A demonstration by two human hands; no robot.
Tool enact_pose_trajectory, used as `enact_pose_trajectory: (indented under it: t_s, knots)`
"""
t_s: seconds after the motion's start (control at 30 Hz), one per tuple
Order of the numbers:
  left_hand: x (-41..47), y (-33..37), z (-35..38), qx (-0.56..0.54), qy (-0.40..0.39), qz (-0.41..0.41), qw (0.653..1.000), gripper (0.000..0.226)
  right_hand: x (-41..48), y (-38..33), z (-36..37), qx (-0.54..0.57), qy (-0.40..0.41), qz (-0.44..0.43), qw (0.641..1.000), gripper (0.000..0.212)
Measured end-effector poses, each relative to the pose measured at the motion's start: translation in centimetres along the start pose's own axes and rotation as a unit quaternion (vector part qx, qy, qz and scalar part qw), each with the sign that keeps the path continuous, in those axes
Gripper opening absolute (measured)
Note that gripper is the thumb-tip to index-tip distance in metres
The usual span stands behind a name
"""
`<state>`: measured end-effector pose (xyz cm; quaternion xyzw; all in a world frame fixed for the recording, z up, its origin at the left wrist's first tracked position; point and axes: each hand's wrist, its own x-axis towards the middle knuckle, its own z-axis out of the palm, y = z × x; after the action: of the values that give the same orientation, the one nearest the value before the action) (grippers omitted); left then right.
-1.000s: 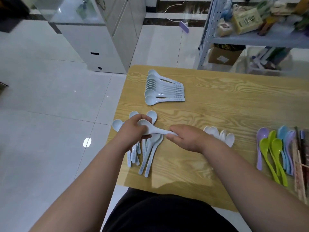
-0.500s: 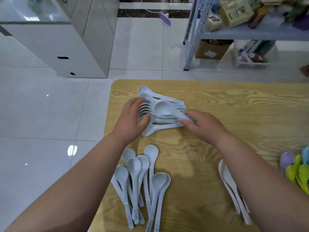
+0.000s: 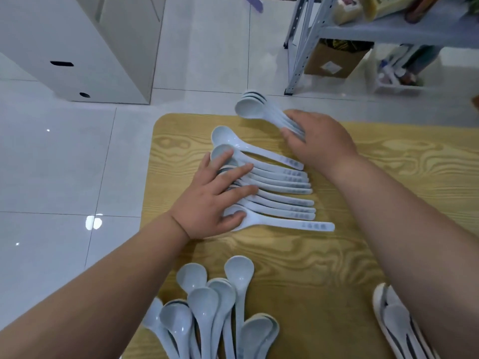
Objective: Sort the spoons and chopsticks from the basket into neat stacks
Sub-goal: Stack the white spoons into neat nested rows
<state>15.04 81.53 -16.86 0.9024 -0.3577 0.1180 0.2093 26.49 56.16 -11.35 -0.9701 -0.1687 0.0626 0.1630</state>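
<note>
Several pale blue-white spoons are laid in an overlapping row on the far left part of the desk. Their bowls are to the left and their handles point right, and each spoon is partly covered by its neighbour. They are plain, glossy, deep-bowled soup spoons with flat handles. The left grip is laid flat on the bowls with its fingers spread, the thumb pressed on the nearest bowl. A stack of three or so matching spoons, nested bowl in bowl, is held at the desk's far edge, apart from the row. The right grip is curled round its handles. A loose pile of the same spoons is spread at the near edge, bowls pointing away. A nested set is seen at the lower right.

Most bowls in the row are hidden under the left grip, so an exact count cannot be made. The stack's handles are covered by the right grip. The pile and the set are cut off by the bottom of the view, and the set is partly hidden by the right forearm.

Dark printing is seen near the end of each handle in the row, but it is too blurred to be read. A pale label on a cardboard box under the shelf is likewise unreadable.
</note>
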Motion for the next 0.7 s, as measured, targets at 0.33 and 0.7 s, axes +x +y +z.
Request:
enact_pose_trajectory:
  t_s: [0.33, 0.7]
  knots:
    - [-0.3, 0.3, -0.2, 0.011, 0.005, 0.004, 1.0, 0.034, 0.1, -1.4, 2.4, -0.017, -0.089, -0.103, 0.991, 0.051]
    - [-0.6, 0.1, 0.0, 0.032, -0.005, 0.05, 0.998, 0.029, -4.7, -3.1, 0.1, -0.056, -0.274, -0.058, 0.958, 0.124]
